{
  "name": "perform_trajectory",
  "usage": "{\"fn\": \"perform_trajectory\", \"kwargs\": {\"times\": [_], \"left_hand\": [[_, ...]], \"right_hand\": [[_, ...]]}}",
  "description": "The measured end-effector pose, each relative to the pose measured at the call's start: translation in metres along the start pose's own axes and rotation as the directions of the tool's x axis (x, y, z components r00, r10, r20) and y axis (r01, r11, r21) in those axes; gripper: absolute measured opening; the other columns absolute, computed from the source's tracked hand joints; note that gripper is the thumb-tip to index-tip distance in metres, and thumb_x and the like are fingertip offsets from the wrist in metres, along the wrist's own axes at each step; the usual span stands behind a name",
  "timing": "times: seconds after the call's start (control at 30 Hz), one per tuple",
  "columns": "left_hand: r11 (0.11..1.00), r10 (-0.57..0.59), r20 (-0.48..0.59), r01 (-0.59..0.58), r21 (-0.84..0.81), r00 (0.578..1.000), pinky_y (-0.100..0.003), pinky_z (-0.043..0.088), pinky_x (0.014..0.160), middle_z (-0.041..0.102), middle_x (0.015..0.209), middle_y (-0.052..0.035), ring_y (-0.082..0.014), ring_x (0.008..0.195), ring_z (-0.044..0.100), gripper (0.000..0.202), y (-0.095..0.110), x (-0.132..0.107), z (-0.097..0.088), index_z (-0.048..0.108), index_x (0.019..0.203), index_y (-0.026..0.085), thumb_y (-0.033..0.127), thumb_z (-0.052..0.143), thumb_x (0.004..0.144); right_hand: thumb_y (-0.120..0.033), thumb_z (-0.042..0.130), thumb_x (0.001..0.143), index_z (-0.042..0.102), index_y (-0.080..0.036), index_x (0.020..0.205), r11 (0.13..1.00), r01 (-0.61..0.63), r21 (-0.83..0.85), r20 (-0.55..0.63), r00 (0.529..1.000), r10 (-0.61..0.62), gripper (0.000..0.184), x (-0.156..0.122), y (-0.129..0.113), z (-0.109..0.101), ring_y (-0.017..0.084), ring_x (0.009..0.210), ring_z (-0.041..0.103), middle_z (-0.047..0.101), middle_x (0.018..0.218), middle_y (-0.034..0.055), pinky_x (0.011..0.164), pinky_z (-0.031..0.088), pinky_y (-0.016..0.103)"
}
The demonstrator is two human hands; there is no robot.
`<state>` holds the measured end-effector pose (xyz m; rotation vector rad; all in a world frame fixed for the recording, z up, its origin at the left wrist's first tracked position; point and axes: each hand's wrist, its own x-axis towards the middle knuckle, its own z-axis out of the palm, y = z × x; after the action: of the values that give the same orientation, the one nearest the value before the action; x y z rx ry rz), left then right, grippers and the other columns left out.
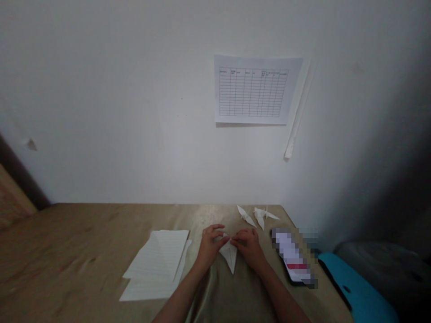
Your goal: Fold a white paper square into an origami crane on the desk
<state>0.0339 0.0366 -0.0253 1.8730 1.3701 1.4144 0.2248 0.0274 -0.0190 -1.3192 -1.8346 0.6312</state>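
A partly folded white paper piece (230,256) lies on the table (84,242), its point toward me. My left hand (211,242) presses on its upper left part, fingers curled and pinching the paper. My right hand (248,244) holds its upper right part, fingers bent onto the fold. Both hands meet at the top of the paper.
A stack of lined white sheets (158,264) lies left of my hands. Two finished folded paper birds (257,216) sit by the wall. A phone (293,260) lies to the right, near a blue chair (357,291). A printed table sheet (256,89) hangs on the wall.
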Motion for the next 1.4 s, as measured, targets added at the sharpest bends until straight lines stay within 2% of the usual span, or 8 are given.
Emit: {"fn": "perform_trajectory", "kwargs": {"times": [0.13, 0.3, 0.43, 0.6, 0.77, 0.93, 1.17, 1.4], "left_hand": [[1.000, -0.021, -0.013, 0.021, -0.011, 1.000, -0.052, 0.047, 0.102, 0.078, 0.109, -0.0067, -0.0283, 0.107, 0.067, 0.016, 0.003, 0.000, 0.000, 0.079, 0.075, 0.027, 0.043, 0.079, 0.075], [0.999, -0.047, 0.023, 0.048, -0.024, 0.999, -0.053, 0.045, 0.105, 0.077, 0.109, -0.0068, -0.0283, 0.107, 0.067, 0.019, 0.007, 0.001, -0.001, 0.081, 0.076, 0.028, 0.046, 0.074, 0.079], [0.998, -0.047, -0.012, 0.047, -0.040, 0.999, -0.050, 0.048, 0.102, 0.077, 0.107, -0.0067, -0.0267, 0.107, 0.066, 0.024, 0.005, 0.000, 0.000, 0.082, 0.083, 0.029, 0.049, 0.068, 0.085], [0.998, -0.059, -0.030, 0.060, 0.008, 0.998, -0.054, 0.048, 0.101, 0.077, 0.106, -0.0077, -0.0292, 0.105, 0.067, 0.023, 0.002, 0.002, -0.001, 0.082, 0.077, 0.029, 0.051, 0.077, 0.076], [0.999, -0.044, -0.017, 0.044, -0.002, 0.999, -0.056, 0.047, 0.102, 0.076, 0.108, -0.0090, -0.0311, 0.107, 0.066, 0.023, 0.006, 0.000, -0.004, 0.082, 0.075, 0.029, 0.052, 0.079, 0.075], [1.000, -0.013, -0.023, 0.012, -0.018, 1.000, -0.053, 0.048, 0.103, 0.076, 0.110, -0.0081, -0.0298, 0.110, 0.065, 0.023, 0.013, -0.002, -0.005, 0.081, 0.075, 0.029, 0.052, 0.079, 0.074], [0.999, -0.051, -0.141, 0.049, -0.019, 0.989, -0.050, 0.049, 0.102, 0.072, 0.113, -0.0099, -0.0302, 0.112, 0.063, 0.022, 0.011, 0.001, -0.010, 0.080, 0.073, 0.027, 0.048, 0.080, 0.075], [0.999, -0.032, -0.124, 0.034, 0.013, 0.992, -0.050, 0.048, 0.103, 0.074, 0.114, -0.0078, -0.0309, 0.114, 0.062, 0.011, 0.014, 0.000, -0.011, 0.081, 0.074, 0.028, 0.039, 0.082, 0.073]], "right_hand": [[-0.037, 0.076, 0.080, 0.081, -0.030, 0.082, 1.000, -0.001, 0.006, -0.012, 1.000, 0.001, 0.008, 0.000, 0.000, 0.001, 0.026, 0.105, 0.064, 0.076, 0.096, 0.0037, 0.116, 0.019, 0.053], [-0.036, 0.078, 0.078, 0.081, -0.030, 0.081, 1.000, -0.011, -0.005, -0.004, 1.000, 0.011, 0.007, 0.001, 0.000, 0.001, 0.026, 0.107, 0.064, 0.076, 0.098, 0.0052, 0.116, 0.021, 0.054], [-0.039, 0.076, 0.079, 0.081, -0.030, 0.081, 1.000, -0.018, -0.001, -0.006, 1.000, 0.018, 0.011, 0.002, 0.001, 0.001, 0.027, 0.105, 0.065, 0.077, 0.096, 0.0050, 0.114, 0.026, 0.053], [-0.042, 0.075, 0.080, 0.079, -0.028, 0.078, 1.000, 0.000, 0.012, -0.054, 0.999, 0.001, 0.014, 0.002, 0.008, 0.003, 0.026, 0.099, 0.066, 0.077, 0.089, 0.0039, 0.109, 0.033, 0.049], [-0.043, 0.072, 0.083, 0.078, -0.025, 0.080, 0.992, 0.085, 0.094, -0.078, 0.994, -0.078, 0.019, 0.004, 0.011, 0.006, 0.024, 0.091, 0.066, 0.076, 0.087, 0.0043, 0.097, 0.043, 0.042], [-0.044, 0.071, 0.084, 0.079, -0.027, 0.079, 0.991, 0.130, 0.040, -0.119, 0.985, -0.124, 0.020, 0.003, 0.009, 0.007, 0.023, 0.092, 0.064, 0.072, 0.087, 0.0036, 0.100, 0.041, 0.043], [-0.035, 0.073, 0.081, 0.078, -0.026, 0.078, 0.993, 0.094, -0.072, -0.075, 0.992, -0.099, 0.011, 0.003, 0.012, 0.004, 0.024, 0.099, 0.061, 0.071, 0.092, 0.0041, 0.105, 0.036, 0.045], [-0.029, 0.072, 0.082, 0.077, -0.026, 0.080, 0.983, 0.052, -0.176, -0.024, 0.998, -0.057, 0.006, 0.002, 0.007, 0.000, 0.027, 0.108, 0.056, 0.070, 0.097, 0.0048, 0.109, 0.030, 0.048]]}}
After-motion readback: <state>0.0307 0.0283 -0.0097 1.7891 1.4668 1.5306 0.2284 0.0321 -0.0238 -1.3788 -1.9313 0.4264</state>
